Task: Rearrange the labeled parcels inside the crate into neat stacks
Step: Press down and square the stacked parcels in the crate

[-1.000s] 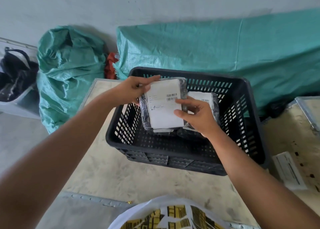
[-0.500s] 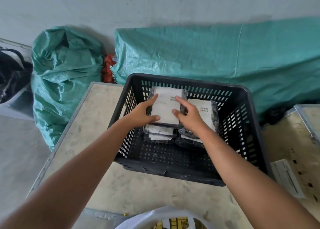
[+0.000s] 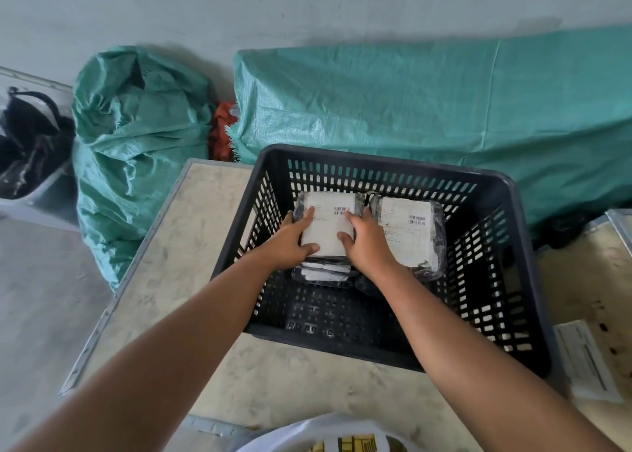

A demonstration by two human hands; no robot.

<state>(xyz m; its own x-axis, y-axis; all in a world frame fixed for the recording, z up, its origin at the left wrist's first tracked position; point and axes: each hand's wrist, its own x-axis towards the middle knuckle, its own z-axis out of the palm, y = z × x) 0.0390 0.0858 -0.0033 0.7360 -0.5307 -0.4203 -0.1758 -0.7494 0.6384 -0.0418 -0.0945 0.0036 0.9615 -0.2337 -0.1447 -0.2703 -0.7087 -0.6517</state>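
Observation:
A black slatted crate (image 3: 523,232) stands on the table. Inside, at the back left, a stack of dark plastic-wrapped parcels carries a top parcel (image 3: 330,222) with a white barcode label. My left hand (image 3: 290,243) lies on that parcel's left edge and my right hand (image 3: 367,243) on its right edge, both pressing it onto the stack. To the right a second labelled stack (image 3: 408,232) stands beside it. Edges of lower parcels (image 3: 323,273) stick out under my hands.
The crate sits on a beige metal-edged table (image 3: 164,270). A white label sheet (image 3: 584,359) lies to the crate's right. Green woven sacks (image 3: 133,137) and a green tarp (image 3: 410,109) line the wall behind. A grey bin with black items (image 3: 30,157) stands far left.
The labelled parcel that both hands held above the crate has come down onto the left stack. My hands now rest on its sides inside the crate.

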